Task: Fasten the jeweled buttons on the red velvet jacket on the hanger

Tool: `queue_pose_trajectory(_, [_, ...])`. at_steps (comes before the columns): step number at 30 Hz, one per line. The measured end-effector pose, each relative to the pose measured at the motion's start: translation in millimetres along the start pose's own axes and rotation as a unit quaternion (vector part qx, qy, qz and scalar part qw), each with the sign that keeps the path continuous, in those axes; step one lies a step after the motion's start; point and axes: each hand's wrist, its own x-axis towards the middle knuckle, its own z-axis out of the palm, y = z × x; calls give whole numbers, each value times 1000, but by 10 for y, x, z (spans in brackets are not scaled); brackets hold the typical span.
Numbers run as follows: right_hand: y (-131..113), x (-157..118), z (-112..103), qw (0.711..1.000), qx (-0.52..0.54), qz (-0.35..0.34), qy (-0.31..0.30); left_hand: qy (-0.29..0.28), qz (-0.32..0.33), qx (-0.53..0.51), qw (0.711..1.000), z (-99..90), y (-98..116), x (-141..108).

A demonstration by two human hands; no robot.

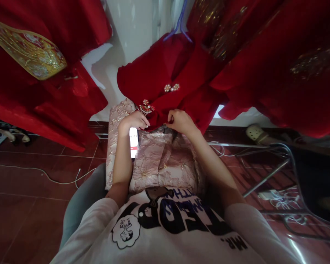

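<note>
The pink brocade fabric (pixel 148 161) lies across your lap, its folds running from your hands back toward your shirt (pixel 181 234). Its long left edge reaches up toward the wall (pixel 137 22), and its far edge shows a dark grey strip between your hands. Past that edge, the red garment (pixel 154 77) hangs from a blue hanger (pixel 178 27), neckline upward, its long axis running down from the hanger toward your lap. A beaded clasp (pixel 172 88) sits at its front and a jewelled brooch (pixel 145 107) lower down, just above your left hand (pixel 136 120).

A lit phone (pixel 133 143) rests on the brocade near its left side, just beneath your left wrist, its long side roughly in line with your forearm.

Your left hand is palm down, fingers slightly bent over the red garment's lower part; you can't tell from here whether they grip it. Your right hand (pixel 180 121) comes in from the other side, wrist bent inward, thumb and forefinger pinching the brocade at its far edge. Both forearms slant forward, elbows wide.

More red clothes (pixel 79 91) hang to either side. At right, a person's foot in a pale clog (pixel 254 134) is near a metal-framed chair (pixel 288 154).
</note>
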Motion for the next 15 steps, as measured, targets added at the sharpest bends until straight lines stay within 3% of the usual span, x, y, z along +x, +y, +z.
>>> queue_pose_trajectory(4, [33, 14, -42, 991, 124, -6, -42, 8, 2, -2, 1000, -15, 36, -6])
queue_pose_trajectory(9, [-27, 0, -12, 928, 343, -78, -120, 21, 9, 5, 1000, -34, 67, -22])
queue_pose_trajectory(11, [-74, 9, 76, 920, 365, -91, -110, 31, 13, 14, 999, -31, 76, -31])
queue_pose_trajectory(15, [-134, 56, 296, 940, 329, -78, -44, 53, 14, 5, 998, -8, 109, -49])
